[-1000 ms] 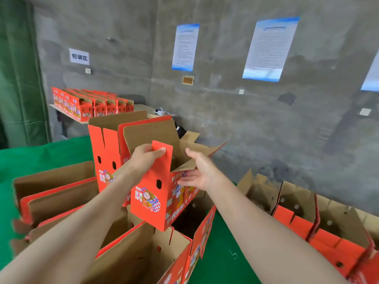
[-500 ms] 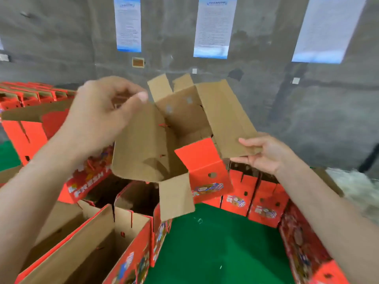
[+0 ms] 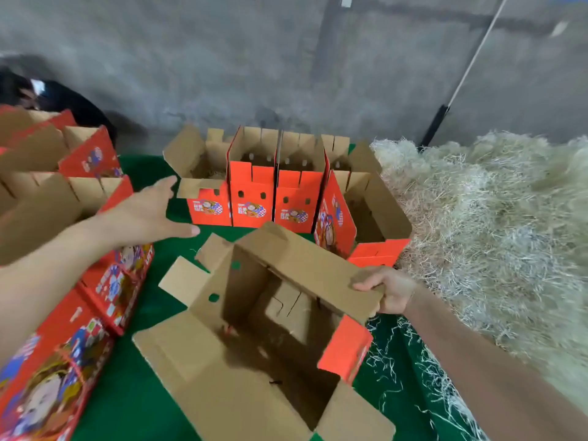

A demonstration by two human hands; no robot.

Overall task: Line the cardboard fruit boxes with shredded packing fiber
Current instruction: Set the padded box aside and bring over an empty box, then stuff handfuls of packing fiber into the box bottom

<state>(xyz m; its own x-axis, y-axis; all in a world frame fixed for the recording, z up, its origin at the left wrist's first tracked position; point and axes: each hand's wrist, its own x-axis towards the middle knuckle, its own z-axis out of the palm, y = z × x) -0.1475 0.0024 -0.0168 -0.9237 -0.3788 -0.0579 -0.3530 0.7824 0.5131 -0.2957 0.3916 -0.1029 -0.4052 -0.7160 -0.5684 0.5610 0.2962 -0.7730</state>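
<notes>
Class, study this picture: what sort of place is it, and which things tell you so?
Probably a fruit packing area in a warehouse: rows of open red cardboard boxes on a green floor covering, a big heap of shredded packing fiber beside them, and a bare concrete wall.

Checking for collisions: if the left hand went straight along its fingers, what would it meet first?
Likely the left hand meets the leftmost back-row box, at its front flap; depth unclear.
</notes>
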